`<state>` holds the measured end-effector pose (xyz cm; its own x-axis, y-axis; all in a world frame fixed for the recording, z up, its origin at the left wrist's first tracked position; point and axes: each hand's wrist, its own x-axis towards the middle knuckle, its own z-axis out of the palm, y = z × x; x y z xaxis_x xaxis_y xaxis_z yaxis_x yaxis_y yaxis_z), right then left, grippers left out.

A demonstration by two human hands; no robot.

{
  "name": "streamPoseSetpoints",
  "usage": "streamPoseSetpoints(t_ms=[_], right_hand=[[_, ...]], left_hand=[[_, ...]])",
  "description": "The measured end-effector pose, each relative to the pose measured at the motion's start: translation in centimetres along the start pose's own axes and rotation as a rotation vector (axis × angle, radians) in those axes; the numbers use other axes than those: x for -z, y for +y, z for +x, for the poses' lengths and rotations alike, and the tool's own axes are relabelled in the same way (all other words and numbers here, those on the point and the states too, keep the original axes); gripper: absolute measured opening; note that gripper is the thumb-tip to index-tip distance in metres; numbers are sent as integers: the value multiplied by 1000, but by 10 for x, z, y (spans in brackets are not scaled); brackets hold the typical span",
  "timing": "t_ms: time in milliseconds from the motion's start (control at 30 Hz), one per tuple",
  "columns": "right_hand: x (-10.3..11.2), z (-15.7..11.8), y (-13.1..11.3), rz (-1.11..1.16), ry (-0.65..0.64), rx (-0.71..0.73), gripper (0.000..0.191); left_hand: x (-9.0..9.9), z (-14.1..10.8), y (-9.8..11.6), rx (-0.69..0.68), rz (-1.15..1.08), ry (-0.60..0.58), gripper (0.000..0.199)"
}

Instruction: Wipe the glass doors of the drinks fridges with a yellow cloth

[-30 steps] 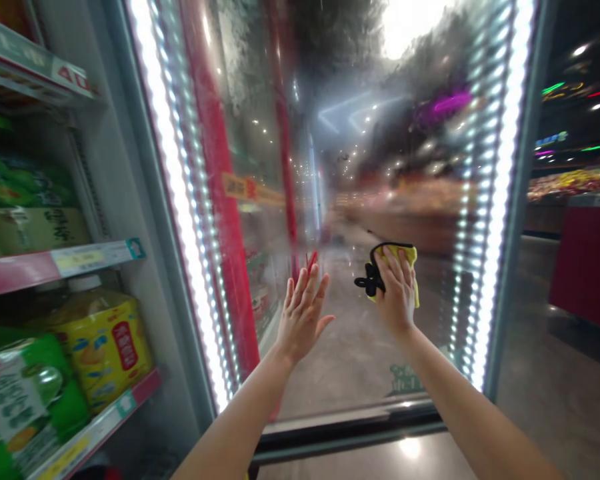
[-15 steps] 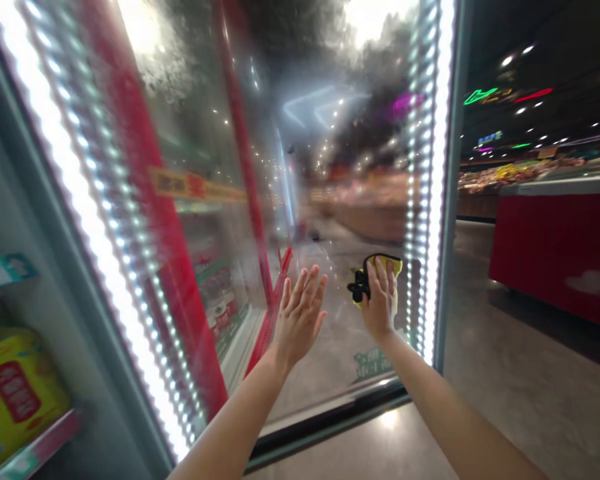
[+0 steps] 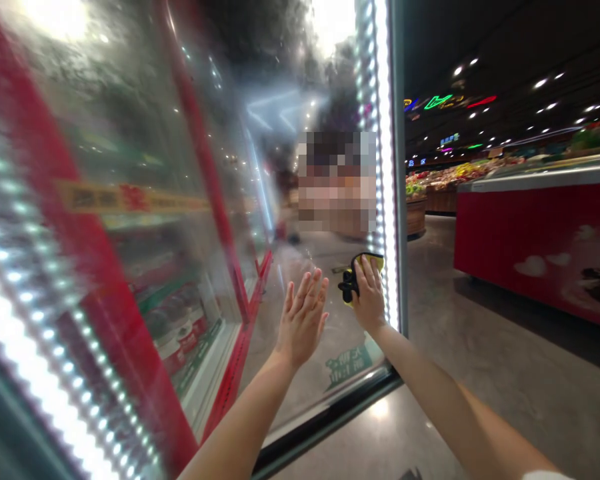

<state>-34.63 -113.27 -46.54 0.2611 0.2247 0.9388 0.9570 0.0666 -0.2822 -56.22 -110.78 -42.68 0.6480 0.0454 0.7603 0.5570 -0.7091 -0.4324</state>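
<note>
My left hand [image 3: 304, 317] is raised in front of the glass door [image 3: 285, 353], fingers stretched out and nothing in it. Whether its palm touches the pane I cannot tell. With my right hand [image 3: 369, 297] I hold a yellow cleaning cloth [image 3: 379, 262] with a dark edge flat to the glass, near the pane's right side. A bunched black part [image 3: 347, 287] of the cloth sticks out left of the fingers. Much of the cloth is hidden under that hand. Whitish fog or smears cover the upper pane.
Bright LED strips [image 3: 387, 167] line the door's sides, and a dark bottom rail [image 3: 330, 417] runs below. Red-framed cabinets [image 3: 200, 167] show in or through the glass at left. A red chest counter [image 3: 535, 233] stands to the right on the grey floor [image 3: 460, 347], with produce displays [image 3: 445, 175] behind.
My view has turned right, so the door and its lights sit further left. My right hand and the cloth are now closer to the right LED strip. My left hand stays outstretched.
</note>
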Motion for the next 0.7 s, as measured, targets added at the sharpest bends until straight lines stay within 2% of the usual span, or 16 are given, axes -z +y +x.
streamPoseSetpoints(t_ms=[133, 300, 500, 700], right_hand=[[6, 21, 9, -33, 27, -1, 70], [0, 4, 22, 6, 90, -14, 70], [3, 29, 19, 64, 96, -49, 72], [9, -3, 21, 63, 57, -55, 73]], left_hand=[[-12, 15, 13, 10, -25, -4, 90], [-25, 27, 27, 22, -33, -24, 89], [-23, 43, 30, 44, -29, -45, 86], [-16, 45, 44, 90, -1, -31, 80]])
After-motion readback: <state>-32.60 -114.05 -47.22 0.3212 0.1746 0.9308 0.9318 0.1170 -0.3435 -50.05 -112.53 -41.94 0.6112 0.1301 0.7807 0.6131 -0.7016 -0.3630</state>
